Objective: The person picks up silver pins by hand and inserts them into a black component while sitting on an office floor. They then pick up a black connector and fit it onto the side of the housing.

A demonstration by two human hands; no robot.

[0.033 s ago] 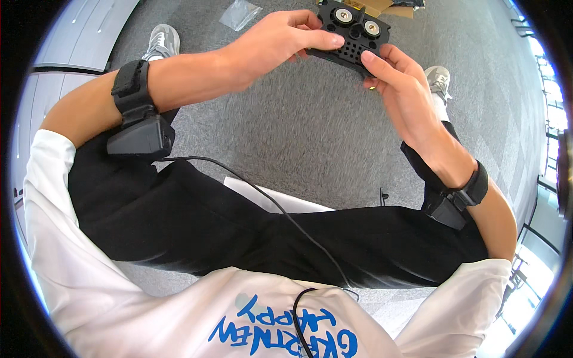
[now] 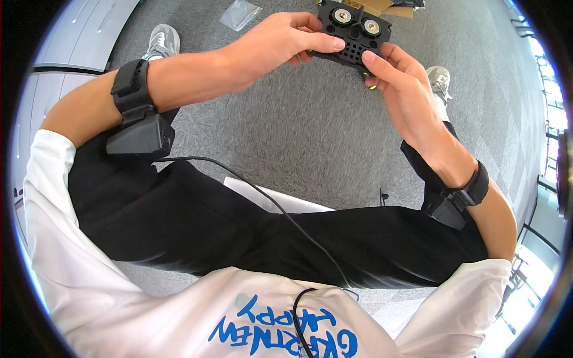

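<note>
Between both hands, out in front of me near the top of the view, is a black perforated plate-like device (image 2: 352,37) with two round silver discs on its face and rows of small holes. My left hand (image 2: 304,37) grips its left side, thumb lying on the face and fingers curled behind. The lower right corner is pinched by my right hand (image 2: 394,70), its thumb on the front edge. A small yellow-green bit (image 2: 373,88) shows beneath that corner by the right fingers; what it is I cannot make out. The back of the device is hidden.
A clear plastic bag (image 2: 240,14) lies on the grey carpet (image 2: 280,131). Behind the device is an open cardboard box (image 2: 401,9). White cabinets (image 2: 83,36) stand at the left. A black cable (image 2: 239,174) runs across my lap from a black forearm-strapped unit (image 2: 142,136).
The device has tilted very slightly in my hands, and more of the yellow-green bit shows under its right corner. Both hands keep their hold.
</note>
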